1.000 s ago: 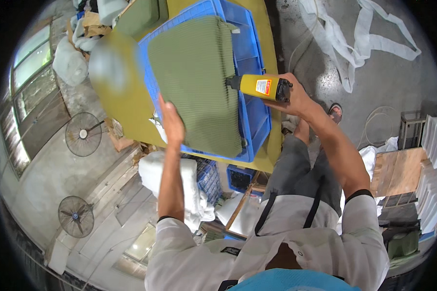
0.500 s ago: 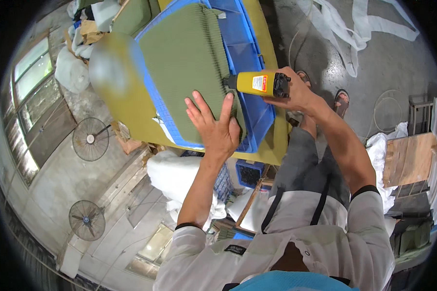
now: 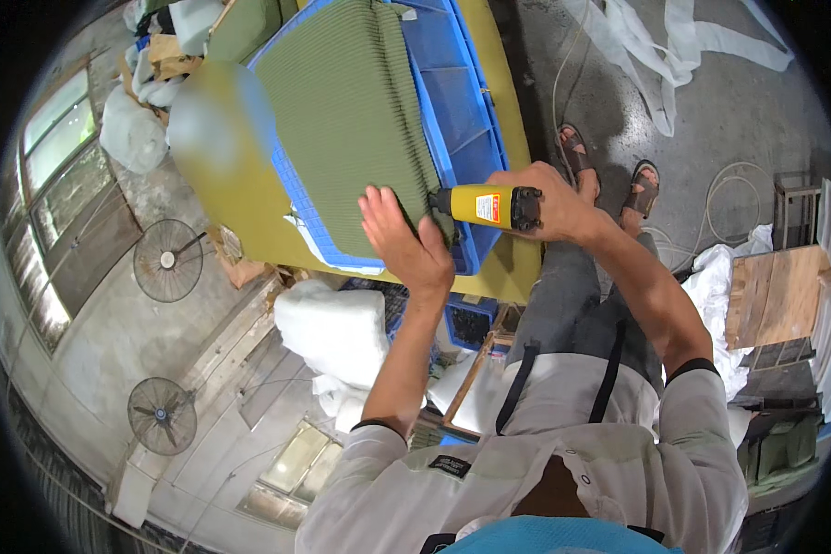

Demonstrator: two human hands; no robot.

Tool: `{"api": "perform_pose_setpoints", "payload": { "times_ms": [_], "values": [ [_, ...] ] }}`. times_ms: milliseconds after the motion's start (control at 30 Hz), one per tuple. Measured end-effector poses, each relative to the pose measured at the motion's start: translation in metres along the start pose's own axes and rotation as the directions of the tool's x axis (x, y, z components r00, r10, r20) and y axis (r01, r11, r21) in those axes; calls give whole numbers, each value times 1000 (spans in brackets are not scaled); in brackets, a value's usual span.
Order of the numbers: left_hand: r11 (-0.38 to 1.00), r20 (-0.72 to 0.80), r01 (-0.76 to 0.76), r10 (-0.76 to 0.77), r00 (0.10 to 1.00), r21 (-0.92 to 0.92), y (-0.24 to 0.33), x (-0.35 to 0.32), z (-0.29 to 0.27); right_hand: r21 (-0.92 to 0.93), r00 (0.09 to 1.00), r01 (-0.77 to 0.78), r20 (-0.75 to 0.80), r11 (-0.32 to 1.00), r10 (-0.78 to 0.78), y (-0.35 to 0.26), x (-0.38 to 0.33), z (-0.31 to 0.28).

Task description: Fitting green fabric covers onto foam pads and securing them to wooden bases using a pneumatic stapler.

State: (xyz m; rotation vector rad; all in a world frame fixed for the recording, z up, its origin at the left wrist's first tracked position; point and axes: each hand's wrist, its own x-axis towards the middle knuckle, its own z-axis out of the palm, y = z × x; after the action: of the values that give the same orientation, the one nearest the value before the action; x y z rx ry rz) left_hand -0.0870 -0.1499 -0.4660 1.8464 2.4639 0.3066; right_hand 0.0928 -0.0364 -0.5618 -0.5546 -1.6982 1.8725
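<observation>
Left hand (image 3: 404, 242) spread flat on the green cushion (image 3: 346, 120); right hand (image 3: 549, 198) grips a yellow tool (image 3: 485, 205), seemingly touching the cushion's edge.

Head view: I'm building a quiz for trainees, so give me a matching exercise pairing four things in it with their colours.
Things:
1. cushion
2. crate
3. power tool in the right hand
4. sandals

Colours:
a. blue
b. brown
c. green
d. yellow and black

Pairs: 1-c, 2-a, 3-d, 4-b
</observation>
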Motion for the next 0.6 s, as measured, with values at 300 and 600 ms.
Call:
{"api": "perform_pose_setpoints", "payload": {
  "times_ms": [300, 600],
  "values": [
    [984, 37, -55, 50, 998, 170, -6, -34, 7, -21, 998, -44, 44, 999, 45, -1, -15, 9],
    [990, 220, -137, 139, 966, -21, -11, -28, -15, 70, 993, -66, 98, 995, 59, -2, -30, 19]
  ]
}}
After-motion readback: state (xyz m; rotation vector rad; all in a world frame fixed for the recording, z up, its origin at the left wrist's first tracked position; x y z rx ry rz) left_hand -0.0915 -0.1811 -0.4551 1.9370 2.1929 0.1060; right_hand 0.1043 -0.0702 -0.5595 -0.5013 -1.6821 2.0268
